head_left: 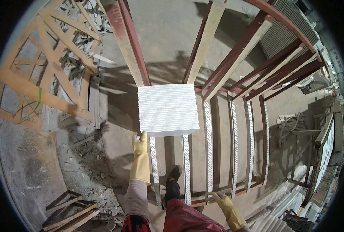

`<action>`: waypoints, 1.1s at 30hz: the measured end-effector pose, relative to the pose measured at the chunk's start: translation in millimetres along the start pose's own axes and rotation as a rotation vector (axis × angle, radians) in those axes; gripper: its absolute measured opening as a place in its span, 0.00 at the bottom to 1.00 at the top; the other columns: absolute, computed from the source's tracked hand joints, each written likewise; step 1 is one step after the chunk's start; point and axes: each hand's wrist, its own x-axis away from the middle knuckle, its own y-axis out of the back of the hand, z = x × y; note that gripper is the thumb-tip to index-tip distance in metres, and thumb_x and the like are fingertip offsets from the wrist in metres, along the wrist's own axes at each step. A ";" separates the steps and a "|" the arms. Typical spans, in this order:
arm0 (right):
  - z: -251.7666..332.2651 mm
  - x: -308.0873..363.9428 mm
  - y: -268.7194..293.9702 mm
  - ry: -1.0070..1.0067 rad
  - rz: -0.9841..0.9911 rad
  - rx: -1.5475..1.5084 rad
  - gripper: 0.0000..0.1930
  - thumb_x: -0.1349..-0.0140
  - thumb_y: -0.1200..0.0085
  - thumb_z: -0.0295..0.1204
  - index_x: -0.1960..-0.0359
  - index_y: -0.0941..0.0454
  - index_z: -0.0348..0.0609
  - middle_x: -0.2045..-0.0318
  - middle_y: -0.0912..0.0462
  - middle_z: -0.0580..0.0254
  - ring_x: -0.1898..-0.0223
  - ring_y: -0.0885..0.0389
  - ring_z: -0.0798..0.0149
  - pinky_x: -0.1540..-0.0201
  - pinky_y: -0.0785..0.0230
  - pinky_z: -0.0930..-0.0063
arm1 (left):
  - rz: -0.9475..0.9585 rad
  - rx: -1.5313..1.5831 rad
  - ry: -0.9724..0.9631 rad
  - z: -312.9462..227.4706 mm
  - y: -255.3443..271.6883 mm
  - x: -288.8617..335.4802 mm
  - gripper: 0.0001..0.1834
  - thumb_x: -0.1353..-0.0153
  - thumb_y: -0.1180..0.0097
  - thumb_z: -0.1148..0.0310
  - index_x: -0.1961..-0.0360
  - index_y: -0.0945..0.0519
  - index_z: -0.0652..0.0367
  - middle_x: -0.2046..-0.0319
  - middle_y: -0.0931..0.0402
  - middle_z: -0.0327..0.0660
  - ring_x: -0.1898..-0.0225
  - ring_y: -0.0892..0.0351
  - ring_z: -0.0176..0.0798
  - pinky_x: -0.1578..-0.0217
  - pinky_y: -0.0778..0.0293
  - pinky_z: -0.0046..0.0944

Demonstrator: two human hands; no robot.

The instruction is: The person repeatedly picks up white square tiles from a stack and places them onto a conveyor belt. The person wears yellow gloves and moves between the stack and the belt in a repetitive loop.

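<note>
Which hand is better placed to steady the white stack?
Probably the left hand: it is at the near left corner of the stack, while the right hand is farther off, by the near end of the rack.

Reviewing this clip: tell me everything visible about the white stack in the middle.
The white stack is a squarish block of many thin slabs, apparently stone or tile, packed tightly together. Their pale, slightly uneven edges form fine ridges running side to side; the near face looks smooth and greyer. It sits on the dotted strips of the dark red rack, by two uprights at its far side. The gloved left hand reaches its near left corner, seemingly touching.
</note>
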 end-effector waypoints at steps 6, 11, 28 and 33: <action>-2.4 -61.2 -18.7 -0.084 -0.025 -0.104 0.24 0.32 0.56 0.43 0.49 0.25 0.32 0.62 0.17 0.50 0.57 0.18 0.60 0.52 0.28 0.71 | -0.118 -0.194 -0.130 -7.5 -47.2 -43.8 0.37 0.44 0.47 0.38 0.52 0.26 0.64 0.57 0.22 0.56 0.52 0.24 0.57 0.53 0.29 0.49; 19.0 -76.9 -20.5 -0.149 -0.036 -0.211 0.24 0.32 0.56 0.45 0.46 0.26 0.36 0.61 0.17 0.54 0.59 0.19 0.64 0.52 0.28 0.71 | -0.238 -0.079 -0.271 7.3 -58.8 -44.4 0.36 0.42 0.49 0.39 0.59 0.25 0.69 0.60 0.23 0.60 0.58 0.24 0.61 0.58 0.28 0.53; 111.2 -238.6 -19.8 0.178 -0.269 0.099 0.20 0.32 0.52 0.37 0.41 0.32 0.46 0.54 0.21 0.59 0.52 0.23 0.69 0.47 0.32 0.75 | -0.177 0.326 -0.218 43.5 -57.8 -52.2 0.20 0.38 0.40 0.60 0.54 0.26 0.66 0.63 0.21 0.38 0.60 0.25 0.30 0.55 0.29 0.31; 167.8 -264.0 -19.4 0.353 -0.397 0.250 0.33 0.40 0.41 0.32 0.35 0.41 0.45 0.42 0.29 0.52 0.40 0.31 0.55 0.37 0.38 0.68 | -0.165 0.379 -0.253 34.3 -58.6 -40.5 0.23 0.39 0.39 0.59 0.52 0.27 0.68 0.63 0.24 0.40 0.61 0.27 0.33 0.57 0.29 0.34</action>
